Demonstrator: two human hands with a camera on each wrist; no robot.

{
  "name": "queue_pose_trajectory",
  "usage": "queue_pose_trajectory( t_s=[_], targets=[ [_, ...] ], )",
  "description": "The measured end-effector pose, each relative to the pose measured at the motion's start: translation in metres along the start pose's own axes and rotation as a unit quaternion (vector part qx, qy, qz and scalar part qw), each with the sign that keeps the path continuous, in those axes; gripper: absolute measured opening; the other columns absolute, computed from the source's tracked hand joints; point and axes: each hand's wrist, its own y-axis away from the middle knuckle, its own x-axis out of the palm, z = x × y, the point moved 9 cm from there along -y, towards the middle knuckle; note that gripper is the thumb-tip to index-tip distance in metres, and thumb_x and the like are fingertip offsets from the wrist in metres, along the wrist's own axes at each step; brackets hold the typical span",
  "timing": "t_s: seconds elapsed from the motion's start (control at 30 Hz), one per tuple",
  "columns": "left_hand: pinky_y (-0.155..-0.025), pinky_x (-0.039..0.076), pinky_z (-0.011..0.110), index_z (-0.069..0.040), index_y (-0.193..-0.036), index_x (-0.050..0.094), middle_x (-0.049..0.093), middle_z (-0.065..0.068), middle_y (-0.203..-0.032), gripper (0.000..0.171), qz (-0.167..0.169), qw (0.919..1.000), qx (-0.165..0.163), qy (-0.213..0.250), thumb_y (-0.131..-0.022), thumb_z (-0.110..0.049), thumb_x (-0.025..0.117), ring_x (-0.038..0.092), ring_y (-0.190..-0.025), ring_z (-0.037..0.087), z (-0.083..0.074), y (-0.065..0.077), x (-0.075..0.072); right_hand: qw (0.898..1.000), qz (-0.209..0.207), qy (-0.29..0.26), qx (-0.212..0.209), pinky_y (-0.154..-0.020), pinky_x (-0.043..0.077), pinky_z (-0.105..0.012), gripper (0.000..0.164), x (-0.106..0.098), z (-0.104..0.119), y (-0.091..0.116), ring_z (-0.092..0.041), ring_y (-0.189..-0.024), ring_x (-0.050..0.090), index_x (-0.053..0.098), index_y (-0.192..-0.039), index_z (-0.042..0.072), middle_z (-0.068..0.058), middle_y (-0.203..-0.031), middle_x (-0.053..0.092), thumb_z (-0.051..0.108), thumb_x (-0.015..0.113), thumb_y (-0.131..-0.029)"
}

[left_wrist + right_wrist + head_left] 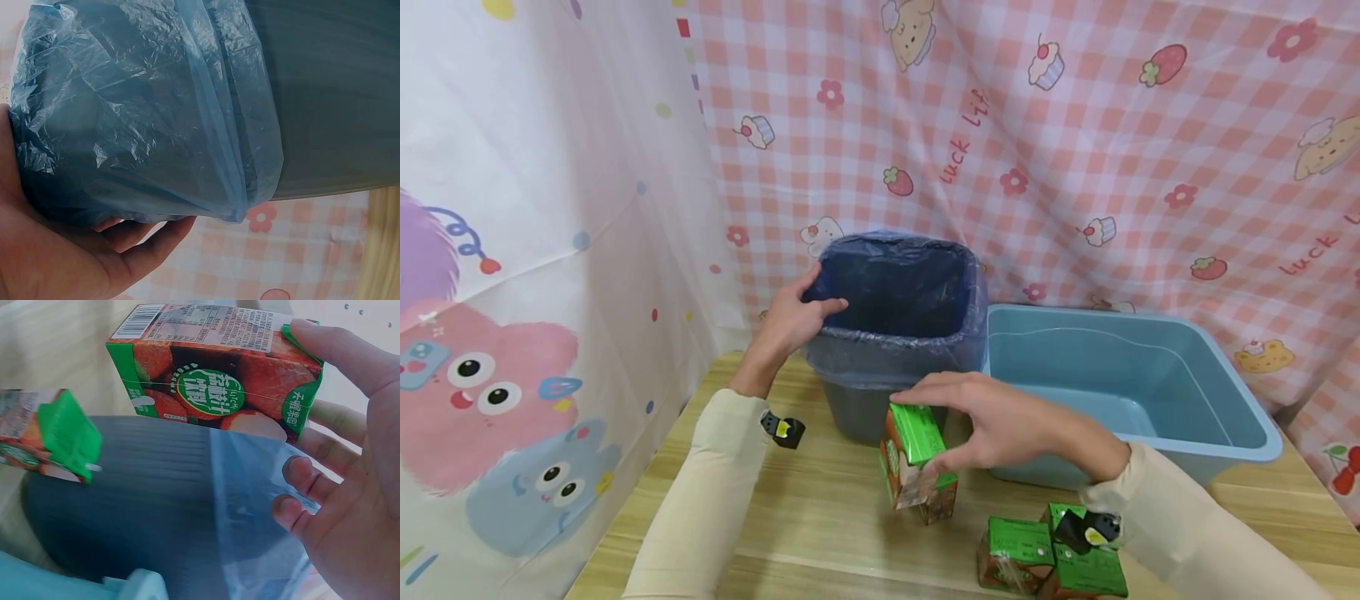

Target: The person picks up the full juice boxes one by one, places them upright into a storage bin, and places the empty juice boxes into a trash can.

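A dark grey trash bin [857, 408] is lined with a translucent blue plastic bag [137, 125] folded over its rim. My left hand [793, 312] grips the bin's left rim, its thumb over the inner edge and the other fingers along the bag outside. In front of the bin, my right hand [1000, 421] pinches a green-topped lychee juice box [212, 375] between thumb and fingers, tilted. Partly hidden below it in the head view is a second juice box [942, 500]. The right wrist view shows that box [44, 437] beside the bin.
A light blue plastic tub [1243, 421] stands right of the bin on the wooden table [820, 533]. Several more juice boxes [1018, 550] sit together near the front, partly under my right wrist. Patterned cloth [1075, 167] hangs behind and to the left.
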Motion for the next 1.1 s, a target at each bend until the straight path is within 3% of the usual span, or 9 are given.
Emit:
queue_pose_trajectory(
  t_s=[0.33,0.47,0.6,1.1],
  targets=[
    [-0.121,0.020,0.047,-0.030,-0.159,0.021,0.018,-0.001,-0.165,0.081,-0.001,1.0000,-0.003,0.002,-0.092,-0.042,0.066,0.015,-0.151,0.023,0.000,0.001,0.000,1.000,-0.026,0.007,-0.006,-0.090,0.051,-0.036,0.070,-0.031,0.010,0.002,-0.013,-0.124,0.053,0.045,-0.150,0.020,0.004,-0.142,0.052,0.045,0.070,-0.090],
    [-0.121,0.020,0.047,-0.031,-0.159,0.021,0.018,0.000,-0.165,0.081,-0.001,1.0000,-0.003,0.002,-0.092,-0.042,0.066,0.014,-0.151,0.023,-0.001,0.001,-0.001,0.998,-0.055,0.004,-0.028,-0.073,0.048,-0.029,0.068,-0.046,0.013,0.003,-0.009,-0.093,0.055,0.047,-0.148,0.015,0.005,-0.137,0.055,0.036,0.074,-0.089],
    [-0.121,0.019,0.048,-0.030,-0.159,0.021,0.018,0.000,-0.165,0.080,-0.002,1.0000,-0.003,0.001,-0.093,-0.041,0.065,0.014,-0.151,0.023,0.000,0.000,-0.001,0.996,-0.076,0.010,-0.040,-0.063,0.040,-0.027,0.067,-0.057,0.014,0.003,-0.009,-0.073,0.043,0.049,-0.147,0.014,0.007,-0.130,0.057,0.032,0.076,-0.088],
    [-0.121,0.019,0.048,-0.031,-0.159,0.020,0.018,0.002,-0.165,0.080,0.000,1.0000,-0.003,0.004,-0.093,-0.040,0.065,0.016,-0.151,0.025,0.000,0.001,0.000,0.991,-0.129,0.003,-0.022,-0.068,0.039,-0.031,0.071,-0.093,0.013,0.005,-0.012,-0.076,0.042,0.049,-0.147,0.016,0.005,-0.116,0.054,0.024,0.081,-0.084]
  ],
)
